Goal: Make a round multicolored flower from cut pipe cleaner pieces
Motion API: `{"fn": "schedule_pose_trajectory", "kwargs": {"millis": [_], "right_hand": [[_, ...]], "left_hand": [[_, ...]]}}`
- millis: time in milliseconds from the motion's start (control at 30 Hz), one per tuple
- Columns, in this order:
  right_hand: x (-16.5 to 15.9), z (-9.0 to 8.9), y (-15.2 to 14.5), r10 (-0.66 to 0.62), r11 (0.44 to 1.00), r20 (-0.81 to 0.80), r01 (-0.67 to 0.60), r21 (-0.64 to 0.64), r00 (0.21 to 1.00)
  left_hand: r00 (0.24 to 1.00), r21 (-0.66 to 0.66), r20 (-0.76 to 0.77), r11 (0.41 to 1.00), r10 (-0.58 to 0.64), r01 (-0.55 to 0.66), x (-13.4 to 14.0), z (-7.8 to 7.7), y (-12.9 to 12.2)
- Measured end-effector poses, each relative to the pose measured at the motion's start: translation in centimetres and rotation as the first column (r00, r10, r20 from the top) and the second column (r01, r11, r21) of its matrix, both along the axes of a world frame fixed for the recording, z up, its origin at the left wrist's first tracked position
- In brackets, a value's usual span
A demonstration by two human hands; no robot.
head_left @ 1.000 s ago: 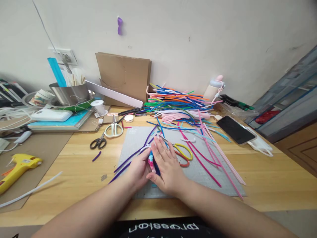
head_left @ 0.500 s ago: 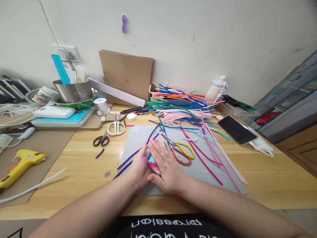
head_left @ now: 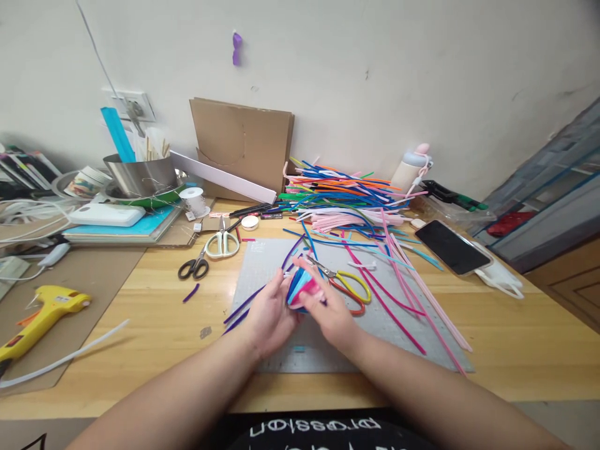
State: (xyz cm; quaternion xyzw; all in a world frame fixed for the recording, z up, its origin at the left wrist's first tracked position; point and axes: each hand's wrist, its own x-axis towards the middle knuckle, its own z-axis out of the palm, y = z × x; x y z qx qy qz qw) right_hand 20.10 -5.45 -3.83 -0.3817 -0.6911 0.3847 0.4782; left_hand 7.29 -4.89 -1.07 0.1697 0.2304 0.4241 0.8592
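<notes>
A small piece made of pipe cleaners (head_left: 300,288), striped dark blue, light blue and pink, is held between my two hands above the grey cutting mat (head_left: 375,337). My left hand (head_left: 273,315) cups it from the left and below. From the right, my right hand (head_left: 330,309) grips its edge with thumb and fingers. Part of the piece is hidden by the fingers. Scissors with yellow and red handles (head_left: 354,286) lie just beyond my right hand. Loose purple pipe cleaners (head_left: 244,306) rest by my left hand, and pink ones (head_left: 389,306) are spread to the right.
A heap of coloured pipe cleaners (head_left: 347,194) lies at the back. White-handled scissors (head_left: 222,244) and black-handled scissors (head_left: 193,269) are on the left, with a yellow glue gun (head_left: 51,312) farther out. A phone (head_left: 452,247) lies at right, near a bottle (head_left: 412,169).
My hands were pressed flat together over the striped piece. Now they have parted, the right fingers have curled onto its edge, and more of its stripes show.
</notes>
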Motion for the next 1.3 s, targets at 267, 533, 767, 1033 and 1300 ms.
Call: {"fn": "schedule_pose_trajectory", "kwargs": {"millis": [267, 533, 767, 1033, 1300], "right_hand": [[0.8, 0.6, 1.4, -0.151, 0.797, -0.640, -0.290, -0.530, 0.753], [-0.2, 0.9, -0.2, -0.264, 0.800, -0.446, -0.065, -0.597, 0.855], [-2.0, 0.4, -1.5, -0.310, 0.872, -0.307, 0.140, -0.469, 0.900], [-2.6, 0.6, -1.5, -0.300, 0.921, -0.287, 0.197, -0.336, 0.910], [-2.1, 0.7, -1.2, -0.306, 0.886, -0.422, 0.094, -0.454, 0.853]], "left_hand": [[0.947, 0.265, -0.277, 0.961, 0.160, -0.085, -0.5, -1.9, 1.2], [0.771, 0.455, -0.600, 0.884, 0.212, 0.111, -0.3, -2.5, 0.8], [0.581, 0.601, -0.625, 0.796, 0.522, -0.068, 1.6, -2.1, -0.5], [0.533, 0.622, -0.643, 0.781, 0.549, -0.054, 2.2, -2.0, -1.5], [0.649, 0.508, -0.588, 0.845, 0.483, -0.168, 1.9, -1.2, -1.3]]}}
